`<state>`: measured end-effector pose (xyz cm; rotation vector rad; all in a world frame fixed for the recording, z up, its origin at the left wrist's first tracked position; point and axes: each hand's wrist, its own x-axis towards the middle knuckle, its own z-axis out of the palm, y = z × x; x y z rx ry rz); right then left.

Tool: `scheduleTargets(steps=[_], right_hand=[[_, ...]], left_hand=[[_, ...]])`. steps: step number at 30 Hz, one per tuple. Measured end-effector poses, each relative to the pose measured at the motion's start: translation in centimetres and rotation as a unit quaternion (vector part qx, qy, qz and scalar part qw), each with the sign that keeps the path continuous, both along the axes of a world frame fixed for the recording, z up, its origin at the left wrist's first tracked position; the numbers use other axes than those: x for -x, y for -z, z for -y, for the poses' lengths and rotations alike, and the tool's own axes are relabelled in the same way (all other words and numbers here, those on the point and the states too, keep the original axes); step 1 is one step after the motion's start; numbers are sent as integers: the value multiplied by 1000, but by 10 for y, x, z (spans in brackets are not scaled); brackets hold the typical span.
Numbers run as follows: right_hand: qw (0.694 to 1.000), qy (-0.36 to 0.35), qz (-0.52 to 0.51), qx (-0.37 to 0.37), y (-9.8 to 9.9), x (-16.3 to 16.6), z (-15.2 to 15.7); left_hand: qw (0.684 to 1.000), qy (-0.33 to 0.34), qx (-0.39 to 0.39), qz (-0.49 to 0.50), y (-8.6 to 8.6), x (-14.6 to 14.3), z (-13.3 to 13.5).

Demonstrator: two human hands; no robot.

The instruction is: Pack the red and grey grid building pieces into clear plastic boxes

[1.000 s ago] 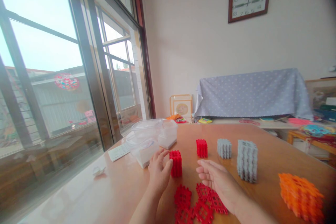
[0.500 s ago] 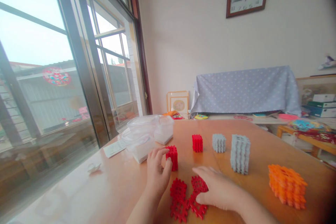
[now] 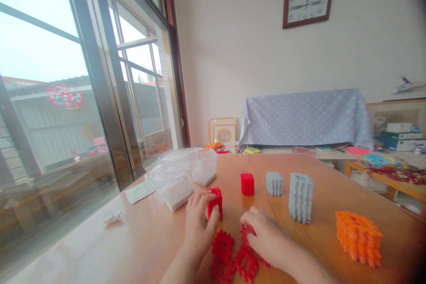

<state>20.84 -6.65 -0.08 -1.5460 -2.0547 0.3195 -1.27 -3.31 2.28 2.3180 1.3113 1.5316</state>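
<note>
My left hand point(image 3: 199, 222) is wrapped round a red cube of interlocking pieces point(image 3: 215, 202) that stands on the wooden table point(image 3: 149, 239). My right hand point(image 3: 266, 239) lies curled on the loose flat red pieces point(image 3: 233, 259) near the table's front edge, with its fingertips pinching one of them. A second, smaller red cube point(image 3: 247, 183) stands further back.
A small grey cube point(image 3: 274, 183), a tall grey block point(image 3: 300, 197) and an orange block point(image 3: 357, 237) stand to the right. Clear plastic boxes point(image 3: 181, 177) and a paper slip point(image 3: 139, 192) lie at the left by the window. Behind are a cloth-covered piece of furniture and cluttered shelves.
My left hand has closed round the near red cube. My right hand dropped from hovering onto the loose red pieces and curled on one. The camera drifted slightly.
</note>
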Motion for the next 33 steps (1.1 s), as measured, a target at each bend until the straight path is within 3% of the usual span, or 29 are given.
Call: scheduleTargets(steps=[5,12,18,21,27,33], right_hand=[[998,11,-53,-19,-3,1,-3],[983,16,-163,-85,-12,14,-4],[970,14,-211,-123,-12,28,3],[967,-9,-225,-119,-10,33,8],[952,-77,-290,-53,-19,39,17],[937,1,-344,-57,-19,27,11]], left_hand=[[1000,16,12,14,2,-1,2],[990,97,66,74,8,-6,12],[964,184,159,105,5,-16,24],[948,230,190,111,0,-20,27],[930,239,220,171,0,-21,20],[876,252,260,317,1,-19,12]])
